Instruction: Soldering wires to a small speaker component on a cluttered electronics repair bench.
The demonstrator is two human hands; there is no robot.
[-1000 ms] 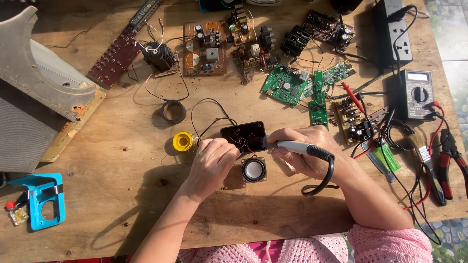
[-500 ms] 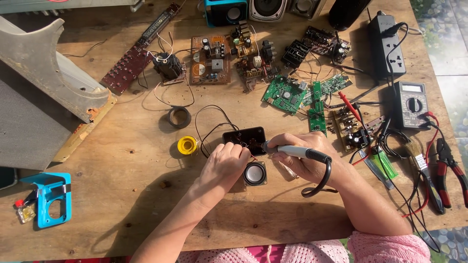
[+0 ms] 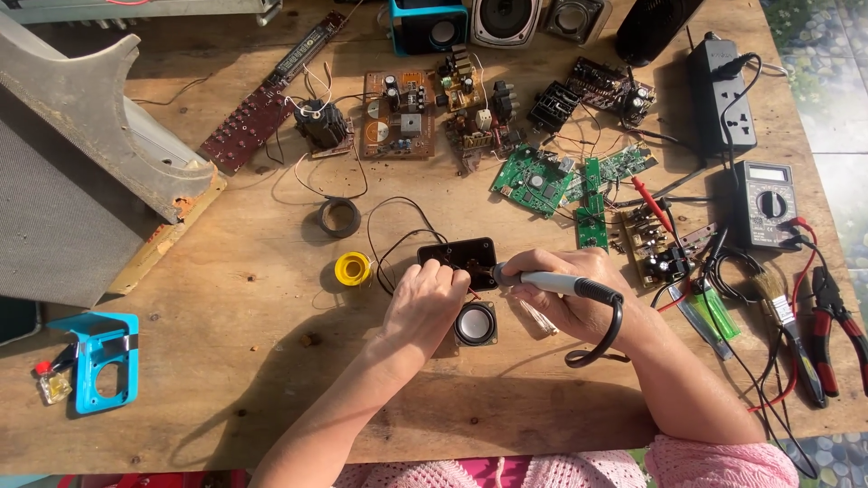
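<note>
- Your right hand (image 3: 579, 294) grips a soldering iron (image 3: 556, 284), fingers wrapped round its grey handle; the tip points left and meets the black board (image 3: 461, 258).
- The iron's black cord (image 3: 610, 330) loops down and back under your right wrist.
- Your left hand (image 3: 425, 303) rests on the board's left edge, fingers curled with the tips pressed down on it; whether they pinch a wire there is hidden.
- The board is a small, dark, roughly rectangular plate, lying flat near the middle of the wooden table (image 3: 226, 361), between your two hands.
- Thin black wires (image 3: 398, 217) arc from the board up and round to the left.
- A small round speaker (image 3: 476, 323) with a shiny centre sits just below the board, beside your left hand.
- A yellow solder reel (image 3: 353, 268) lies just left of the board; a black ring (image 3: 339, 217) lies above it.
- Green circuit boards (image 3: 533, 179) are spread above and to the right of the board, well apart from it.
- A multimeter (image 3: 764, 203) sits far right, with red-handled pliers (image 3: 836, 325) and a brush (image 3: 782, 312) below it.
- A blue frame (image 3: 99, 361) lies at the far left edge.
</note>
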